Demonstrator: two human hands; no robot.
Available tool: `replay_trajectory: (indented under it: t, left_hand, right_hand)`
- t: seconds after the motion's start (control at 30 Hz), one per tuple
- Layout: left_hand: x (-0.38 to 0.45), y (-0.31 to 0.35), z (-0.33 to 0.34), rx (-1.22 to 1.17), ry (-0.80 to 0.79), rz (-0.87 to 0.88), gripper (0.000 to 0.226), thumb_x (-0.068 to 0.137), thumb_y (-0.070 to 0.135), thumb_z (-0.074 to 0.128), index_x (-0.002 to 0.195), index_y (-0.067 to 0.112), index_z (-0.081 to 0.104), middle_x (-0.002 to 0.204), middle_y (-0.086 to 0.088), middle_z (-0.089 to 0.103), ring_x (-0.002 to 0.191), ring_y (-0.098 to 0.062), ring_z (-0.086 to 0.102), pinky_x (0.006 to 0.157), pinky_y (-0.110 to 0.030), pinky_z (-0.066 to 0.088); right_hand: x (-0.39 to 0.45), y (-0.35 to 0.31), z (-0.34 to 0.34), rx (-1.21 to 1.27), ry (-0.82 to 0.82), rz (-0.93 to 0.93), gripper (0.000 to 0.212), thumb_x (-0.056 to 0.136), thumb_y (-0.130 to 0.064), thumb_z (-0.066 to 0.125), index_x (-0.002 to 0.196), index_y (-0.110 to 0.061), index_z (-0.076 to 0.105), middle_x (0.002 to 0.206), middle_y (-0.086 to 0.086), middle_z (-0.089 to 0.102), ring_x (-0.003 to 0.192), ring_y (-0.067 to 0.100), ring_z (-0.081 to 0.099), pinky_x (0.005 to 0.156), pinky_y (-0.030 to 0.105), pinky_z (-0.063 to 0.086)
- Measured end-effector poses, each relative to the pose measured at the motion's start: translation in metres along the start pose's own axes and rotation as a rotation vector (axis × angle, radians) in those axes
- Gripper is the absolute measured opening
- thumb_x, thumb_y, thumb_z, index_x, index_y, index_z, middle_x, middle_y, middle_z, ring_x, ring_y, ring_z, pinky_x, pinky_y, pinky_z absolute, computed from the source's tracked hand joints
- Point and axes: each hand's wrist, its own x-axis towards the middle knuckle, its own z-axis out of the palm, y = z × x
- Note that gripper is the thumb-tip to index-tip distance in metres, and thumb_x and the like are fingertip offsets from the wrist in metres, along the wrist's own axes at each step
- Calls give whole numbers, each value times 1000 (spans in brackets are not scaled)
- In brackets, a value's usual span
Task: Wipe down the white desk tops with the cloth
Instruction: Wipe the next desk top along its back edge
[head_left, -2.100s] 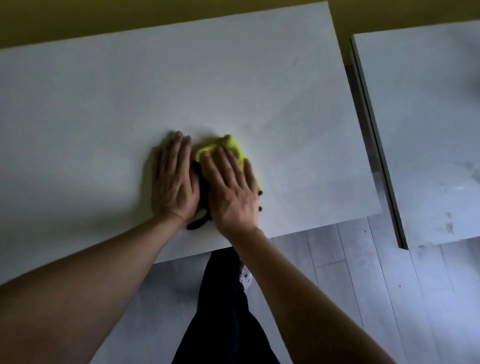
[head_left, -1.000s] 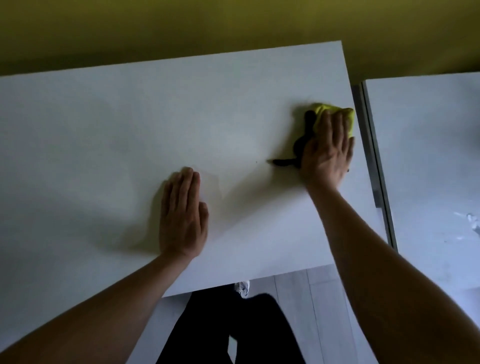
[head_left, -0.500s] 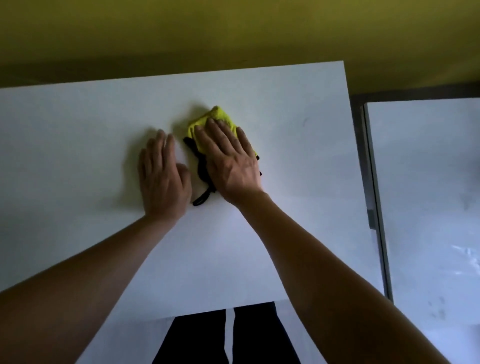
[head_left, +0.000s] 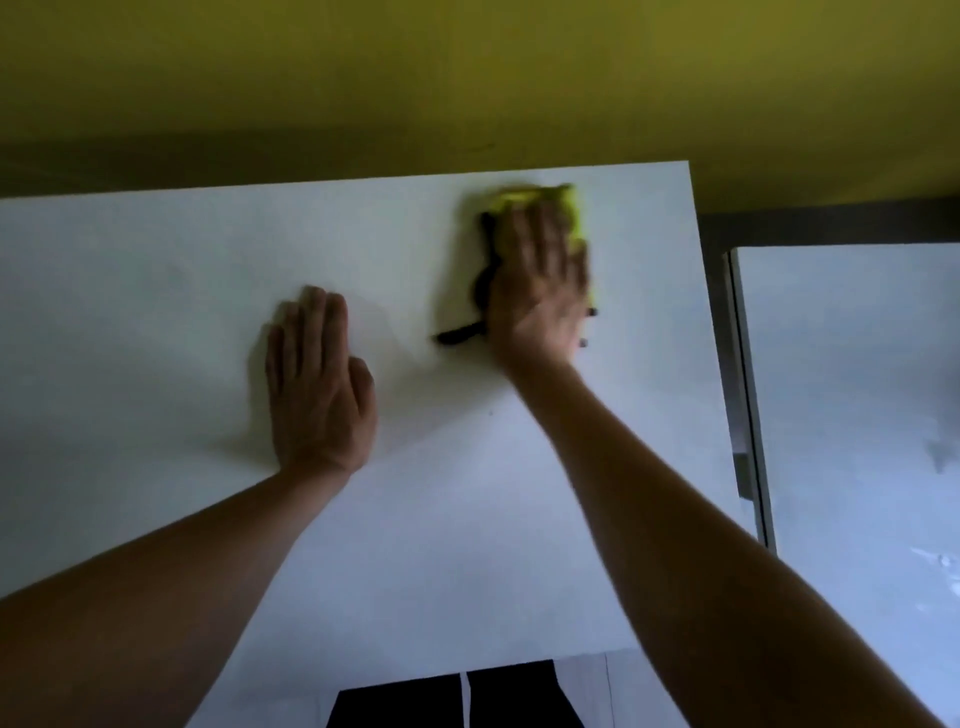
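The right hand (head_left: 540, 291) lies flat on the yellow cloth (head_left: 569, 208), fingers straight and together, pressing it to the desk (head_left: 467, 519) near the far right corner; it is blurred. A black strap (head_left: 460, 335) trails from the cloth's left side. The left hand (head_left: 317, 384) rests palm-down on the bare top, fingers straight, holding nothing. A second desk (head_left: 857, 415) stands just beside, to the right.

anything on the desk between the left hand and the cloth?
Nothing: in the head view only bare white desk top separates the left hand from the yellow cloth under the right hand; a black strap trails from the cloth.
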Motion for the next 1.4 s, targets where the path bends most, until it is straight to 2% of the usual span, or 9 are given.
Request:
replay_trajectory:
  t: [0.2, 0.27, 0.53, 0.63, 0.77, 0.93, 1.13, 1.27, 1.4]
  left_hand:
    - [0, -6, 2, 37, 13, 33, 64, 103, 26, 39, 161, 1, 32, 168, -21, 29, 156, -41, 27, 130, -51, 17]
    - [-1, -5, 2, 40, -3, 29, 63, 103, 24, 36, 163, 4, 30, 170, -19, 27, 158, -38, 25, 130, -51, 18]
    - [1, 1, 1, 51, -29, -12, 63, 104, 24, 31, 165, 7, 26, 173, -14, 23, 160, -35, 20, 129, -52, 17]
    - [1, 1, 1, 52, -31, -14, 63, 104, 24, 32, 165, 7, 26, 173, -14, 22, 160, -36, 19, 130, -52, 16]
    - [1, 1, 0, 53, -40, -12, 63, 104, 24, 33, 164, 7, 27, 172, -15, 24, 160, -36, 21, 130, -52, 17]
    - [2, -1, -1, 73, -14, 9, 61, 103, 22, 35, 161, 2, 33, 169, -18, 30, 157, -38, 28, 129, -51, 19]
    - [1, -3, 0, 63, -23, 16, 62, 104, 24, 32, 164, 7, 29, 171, -15, 27, 158, -37, 26, 129, -51, 18]
    - [1, -3, 1, 48, -7, 31, 63, 103, 24, 35, 164, 7, 29, 171, -15, 27, 157, -38, 26, 129, -51, 18]
    - [1, -4, 2, 46, 13, 32, 62, 104, 23, 35, 164, 7, 30, 170, -16, 28, 157, -38, 26, 129, -52, 19]
  right_hand:
    - [14, -77, 34, 82, -149, -640, 52, 98, -31, 49, 150, -24, 50, 158, 4, 44, 148, 22, 37, 121, 48, 27]
    - [28, -50, 29, 83, -147, -579, 54, 96, -30, 49, 150, -23, 50, 158, 5, 44, 148, 23, 37, 121, 49, 28]
    - [76, 88, -28, -75, -14, 154, 66, 94, -36, 22, 158, -22, 33, 165, 5, 30, 155, 25, 20, 127, 46, 11]
    - [79, 58, -9, -117, -31, 122, 59, 99, -30, 33, 157, -21, 36, 164, 8, 31, 155, 27, 19, 127, 44, 9]
    - [68, -49, 34, 3, -52, -331, 54, 89, -30, 51, 142, -24, 59, 149, 8, 54, 146, 29, 39, 120, 48, 28]
    - [60, -108, 48, -1, -190, -520, 55, 100, -32, 35, 154, -28, 41, 159, 0, 41, 152, 21, 27, 125, 45, 15]
    - [89, 6, 16, 3, -21, -143, 45, 91, -26, 47, 133, -17, 61, 139, 13, 59, 135, 33, 49, 118, 46, 28]
    - [99, 96, -21, -72, -33, 82, 50, 98, -27, 38, 146, -15, 48, 154, 11, 44, 146, 31, 35, 125, 46, 17]
    - [103, 108, -23, -48, 13, 213, 53, 98, -30, 39, 149, -19, 43, 158, 6, 39, 150, 27, 29, 120, 46, 23]
